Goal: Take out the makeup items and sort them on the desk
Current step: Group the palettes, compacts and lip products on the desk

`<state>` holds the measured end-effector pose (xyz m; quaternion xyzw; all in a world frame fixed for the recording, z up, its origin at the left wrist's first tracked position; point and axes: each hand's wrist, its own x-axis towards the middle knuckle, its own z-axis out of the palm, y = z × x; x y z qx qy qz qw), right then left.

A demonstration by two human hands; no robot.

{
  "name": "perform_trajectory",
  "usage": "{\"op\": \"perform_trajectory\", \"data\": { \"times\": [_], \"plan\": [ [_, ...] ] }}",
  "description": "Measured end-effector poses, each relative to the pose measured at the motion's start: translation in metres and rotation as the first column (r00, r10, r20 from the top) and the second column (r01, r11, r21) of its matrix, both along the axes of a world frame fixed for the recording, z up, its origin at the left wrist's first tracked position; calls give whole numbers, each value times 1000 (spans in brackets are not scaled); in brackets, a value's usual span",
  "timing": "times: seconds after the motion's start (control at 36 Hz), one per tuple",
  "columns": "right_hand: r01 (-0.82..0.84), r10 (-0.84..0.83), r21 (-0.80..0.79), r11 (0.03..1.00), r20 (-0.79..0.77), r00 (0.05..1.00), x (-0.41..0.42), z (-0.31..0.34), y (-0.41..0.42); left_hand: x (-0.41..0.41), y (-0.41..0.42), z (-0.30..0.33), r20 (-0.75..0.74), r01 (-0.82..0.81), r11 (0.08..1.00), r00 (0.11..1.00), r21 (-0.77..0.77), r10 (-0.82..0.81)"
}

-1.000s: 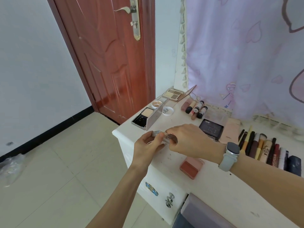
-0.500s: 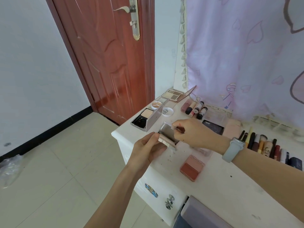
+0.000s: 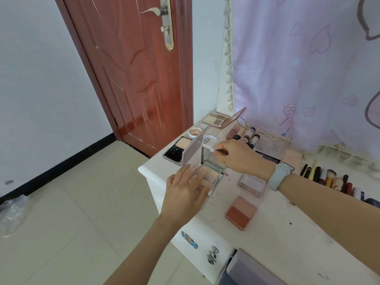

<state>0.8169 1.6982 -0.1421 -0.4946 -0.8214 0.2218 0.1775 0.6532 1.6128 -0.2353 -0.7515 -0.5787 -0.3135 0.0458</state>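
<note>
Risk: the open compact [image 3: 209, 171] lies near the desk [image 3: 287, 233] left front corner; uneven pressure could slide it over the left edge, or its upright lid could snap backward; the left hand [image 3: 186, 194] rests on the compact base, fingers extended flat; the right hand [image 3: 236, 155] pinches the lid's top edge between curled fingertips; brushes [image 3: 329, 179] lie along the right rear edge

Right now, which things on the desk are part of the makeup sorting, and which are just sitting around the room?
Part of the job:
silver compact, under the left hand, lid held by the right hand
blush palette
eyeshadow palette
brush row

Just there:
red door
pink curtain
plastic bag on the floor
</note>
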Motion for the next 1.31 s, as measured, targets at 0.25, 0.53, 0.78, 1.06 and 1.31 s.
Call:
{"op": "perform_trajectory", "data": {
  "times": [0.25,0.53,0.78,1.06,1.31],
  "plan": [
    [116,-132,-107,988,-159,978,3,-6,21,4,12,1,-137,-17,997,990,79,28],
    [119,-161,-166,979,-269,950,0,-12,30,1,18,-4,-53,-117,987,991,111,123],
    [128,-181,-184,975,-310,933,4,-15,34,2,17,-7,-21,-134,991,991,27,135],
    [161,-160,-13,987,-228,960,28,-21,46,5,17,-6,10,-135,990,991,29,135],
    [-133,-28,342,930,427,904,35,-36,84,17,20,-4,-21,-82,997,996,0,82]
  ]
}}
